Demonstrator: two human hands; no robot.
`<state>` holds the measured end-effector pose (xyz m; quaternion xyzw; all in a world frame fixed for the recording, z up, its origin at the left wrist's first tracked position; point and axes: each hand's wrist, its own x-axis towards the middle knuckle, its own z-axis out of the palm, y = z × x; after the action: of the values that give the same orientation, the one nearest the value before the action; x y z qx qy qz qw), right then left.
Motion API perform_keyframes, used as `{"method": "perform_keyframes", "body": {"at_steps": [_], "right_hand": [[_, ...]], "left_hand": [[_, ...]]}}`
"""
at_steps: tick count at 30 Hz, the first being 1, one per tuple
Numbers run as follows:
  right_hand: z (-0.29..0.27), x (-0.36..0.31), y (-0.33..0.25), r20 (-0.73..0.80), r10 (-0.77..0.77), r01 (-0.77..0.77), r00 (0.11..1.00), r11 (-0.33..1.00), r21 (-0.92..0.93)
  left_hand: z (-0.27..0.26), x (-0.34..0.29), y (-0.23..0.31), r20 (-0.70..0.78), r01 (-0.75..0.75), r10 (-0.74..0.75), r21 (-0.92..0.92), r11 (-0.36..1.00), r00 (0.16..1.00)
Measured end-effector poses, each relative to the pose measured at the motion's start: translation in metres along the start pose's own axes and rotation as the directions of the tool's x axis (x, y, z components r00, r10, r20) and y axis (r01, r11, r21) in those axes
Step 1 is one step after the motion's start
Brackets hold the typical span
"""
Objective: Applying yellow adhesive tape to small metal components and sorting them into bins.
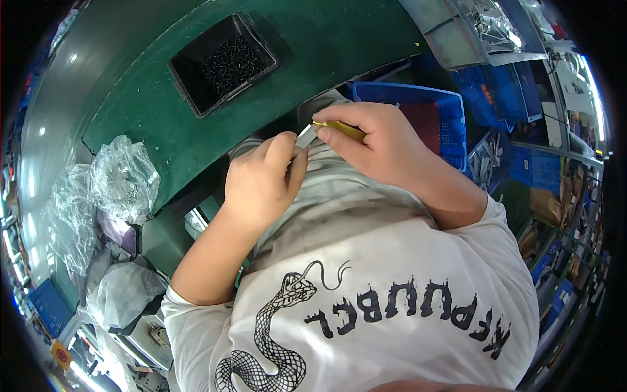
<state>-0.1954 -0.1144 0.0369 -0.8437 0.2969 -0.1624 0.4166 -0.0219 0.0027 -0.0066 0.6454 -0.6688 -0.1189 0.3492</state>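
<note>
Between thumb and fingers, my left hand (262, 171) pinches a small silvery-white rectangular piece (305, 136). My right hand (373, 138) is closed round a slim yellow-handled tool (347, 130). The tool's front end meets or nearly meets the upper edge of the piece; its kind cannot be made out. Both hands are close together in front of my body, just off the near edge of the green table.
On the green table (313, 39) stands a black bin (189, 91) of small dark screws. Clear plastic bags (124, 179) lie at the left. A blue crate (454, 124) sits right of my hands, below grey bins (450, 42) of metal parts.
</note>
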Motion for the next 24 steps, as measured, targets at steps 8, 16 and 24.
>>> {"method": "perform_keyframes", "body": {"at_steps": [8, 16, 24], "right_hand": [[0.0, 0.0, 0.006, -0.045, -0.075, 0.075, 0.996, 0.997, -0.012], [-0.002, 0.003, 0.013, -0.084, -0.366, 0.353, 0.927, 0.925, -0.138], [-0.007, 0.004, 0.017, -0.001, -0.445, 0.426, 0.896, 0.858, -0.286]], "left_hand": [[-0.011, 0.003, 0.01, 0.088, 0.235, -0.224, -0.163, 0.958, 0.971], [-0.007, 0.005, 0.003, 0.149, 0.345, -0.318, -0.229, 0.91, 0.936], [-0.007, 0.009, 0.004, 0.295, 0.534, -0.456, -0.603, 0.593, 0.84]]}}
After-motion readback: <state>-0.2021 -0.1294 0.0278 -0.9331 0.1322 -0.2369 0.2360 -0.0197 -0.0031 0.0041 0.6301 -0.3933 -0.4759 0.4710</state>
